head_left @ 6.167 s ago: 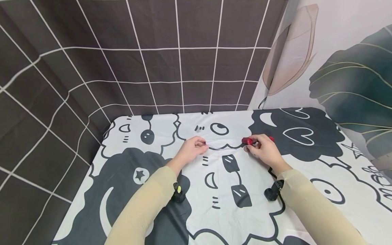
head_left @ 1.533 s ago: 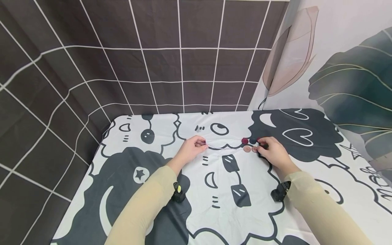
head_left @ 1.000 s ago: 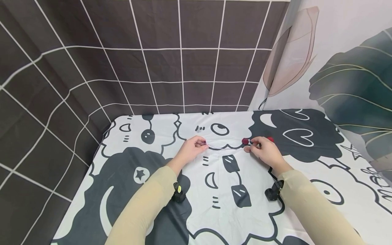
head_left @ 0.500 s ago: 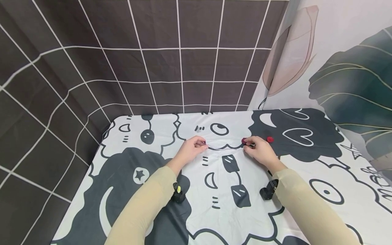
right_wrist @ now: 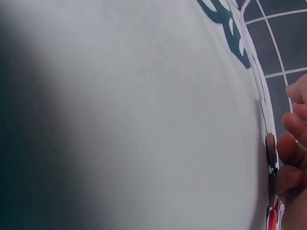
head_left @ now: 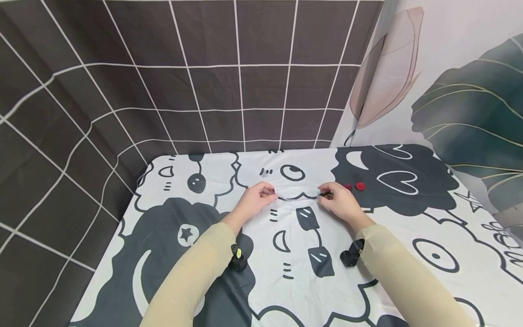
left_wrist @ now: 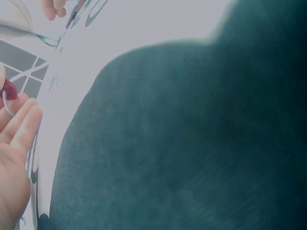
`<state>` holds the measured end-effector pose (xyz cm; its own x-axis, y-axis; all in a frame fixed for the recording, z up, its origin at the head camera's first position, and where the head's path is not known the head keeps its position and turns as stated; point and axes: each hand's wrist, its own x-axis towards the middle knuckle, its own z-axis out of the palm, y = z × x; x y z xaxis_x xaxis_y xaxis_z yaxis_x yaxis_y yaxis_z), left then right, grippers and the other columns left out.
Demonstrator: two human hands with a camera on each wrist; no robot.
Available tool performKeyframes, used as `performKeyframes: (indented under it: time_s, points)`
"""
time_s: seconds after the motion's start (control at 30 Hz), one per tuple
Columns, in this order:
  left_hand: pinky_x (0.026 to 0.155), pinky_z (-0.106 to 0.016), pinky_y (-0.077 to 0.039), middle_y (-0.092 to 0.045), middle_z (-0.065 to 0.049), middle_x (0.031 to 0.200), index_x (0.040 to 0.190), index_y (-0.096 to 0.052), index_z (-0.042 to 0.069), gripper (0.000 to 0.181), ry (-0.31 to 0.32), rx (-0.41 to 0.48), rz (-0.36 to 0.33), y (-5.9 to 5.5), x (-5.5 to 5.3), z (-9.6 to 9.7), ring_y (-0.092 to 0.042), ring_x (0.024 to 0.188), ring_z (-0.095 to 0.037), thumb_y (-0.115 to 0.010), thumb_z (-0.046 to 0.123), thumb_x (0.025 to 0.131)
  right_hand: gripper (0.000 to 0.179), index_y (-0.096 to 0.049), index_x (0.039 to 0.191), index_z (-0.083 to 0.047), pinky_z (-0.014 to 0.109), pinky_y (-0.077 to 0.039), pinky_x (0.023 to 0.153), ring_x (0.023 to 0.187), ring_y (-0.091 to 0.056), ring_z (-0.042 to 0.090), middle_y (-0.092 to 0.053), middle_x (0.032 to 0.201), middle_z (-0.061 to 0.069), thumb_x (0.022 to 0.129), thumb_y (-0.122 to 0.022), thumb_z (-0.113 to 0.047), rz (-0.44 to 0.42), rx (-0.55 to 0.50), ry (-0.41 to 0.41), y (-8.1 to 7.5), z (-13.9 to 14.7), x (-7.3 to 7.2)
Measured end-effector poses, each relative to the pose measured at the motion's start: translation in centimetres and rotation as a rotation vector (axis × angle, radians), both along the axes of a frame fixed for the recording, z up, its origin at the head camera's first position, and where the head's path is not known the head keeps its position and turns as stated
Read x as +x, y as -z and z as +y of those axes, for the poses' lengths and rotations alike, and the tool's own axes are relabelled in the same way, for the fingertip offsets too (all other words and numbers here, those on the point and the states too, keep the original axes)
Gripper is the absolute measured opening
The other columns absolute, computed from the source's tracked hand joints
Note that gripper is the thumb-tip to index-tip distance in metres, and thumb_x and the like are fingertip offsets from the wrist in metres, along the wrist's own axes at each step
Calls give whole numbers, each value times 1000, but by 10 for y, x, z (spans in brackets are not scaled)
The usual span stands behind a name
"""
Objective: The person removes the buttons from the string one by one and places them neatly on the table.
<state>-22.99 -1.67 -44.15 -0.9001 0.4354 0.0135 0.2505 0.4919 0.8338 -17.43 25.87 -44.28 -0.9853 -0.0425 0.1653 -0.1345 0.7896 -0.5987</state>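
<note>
My left hand (head_left: 255,200) pinches a small dark red button (left_wrist: 9,90) between thumb and fingers. A white string (left_wrist: 5,101) runs from that button. Over the cloth, the string stretches rightward to my right hand (head_left: 340,200). The right hand's fingers are bent low over the cloth, the thumb and forefinger tips a little apart. Whether they hold the string's end is too small to tell. Just right of this hand lie a bright red button (head_left: 360,186) and a darker red one (head_left: 347,186). A tan button (right_wrist: 271,150) sits beside its fingers in the right wrist view.
The white cloth (head_left: 261,268) with black cartoon prints covers the surface. A dark grid curtain (head_left: 212,91) hangs along its back and left sides. Large printed leaves mark the pale curtain (head_left: 470,118) at right. A black camera is strapped to each wrist.
From among the buttons, my right hand has moved left toward the string, leaving two red buttons uncovered behind it. My left hand stays put, pinching its button throughout.
</note>
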Motion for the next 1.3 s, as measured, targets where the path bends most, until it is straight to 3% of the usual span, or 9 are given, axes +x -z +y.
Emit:
performKeyframes:
  time_s: [0.27, 0.53, 1.0, 1.3]
  points:
    - [76, -25, -49, -65, 1, 100, 109, -62, 12, 27, -5, 1, 3, 0, 1, -1, -61, 89, -12, -68, 27, 87, 36, -60, 115, -5, 36, -44, 71, 75, -54, 19, -63, 106, 11, 82, -65, -18, 4, -3, -30, 0, -12, -1]
    - [76, -25, -49, -65, 1, 101, 109, -62, 12, 28, -6, 8, -9, 0, 0, -1, -60, 90, -12, -68, 27, 87, 36, -60, 116, -7, 35, -45, 70, 76, -54, 17, -63, 109, 9, 83, -65, -22, 2, 16, -42, -1, -18, -2]
    - [77, -26, -49, -65, 0, 102, 110, -62, 10, 30, -13, 11, -10, -3, 2, -1, -60, 90, -13, -69, 27, 87, 34, -62, 114, -9, 38, -46, 69, 79, -57, 19, -61, 112, 9, 84, -65, -24, -11, 38, -36, -3, -29, -2]
    - [78, -26, -49, -65, 1, 102, 110, -62, 11, 29, -16, 9, -10, -2, 1, -2, -59, 90, -12, -69, 27, 87, 34, -62, 115, -13, 47, -39, 68, 78, -55, 19, -61, 112, 5, 83, -65, -27, -31, 58, -22, -3, -36, -3]
